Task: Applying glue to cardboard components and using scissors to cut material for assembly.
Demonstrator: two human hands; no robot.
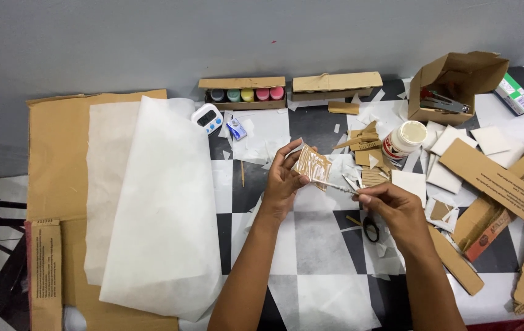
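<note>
Cardboard piece (312,165) smeared white, above checkered table (323,245); our left hand (283,181) grips its edge. Our right hand (390,205) pinches thin stick (337,186), tip touching piece. Glue jar (404,139) near, scissors (370,229) below.

Long brown paint box (243,92) by wall; white-blue timer screen (206,118) beside; green-white carton (515,94) far right.

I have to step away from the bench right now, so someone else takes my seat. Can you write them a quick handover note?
Left hand: grip on a small cardboard piece, streaked white.
Right hand: grip on a thin brush, tip at the piece's lower edge.
Open glue jar and cardboard scraps just beyond; scissors under the right hand.
Done: part of the piece is coated.
Left: bare brown patches remain.
</note>
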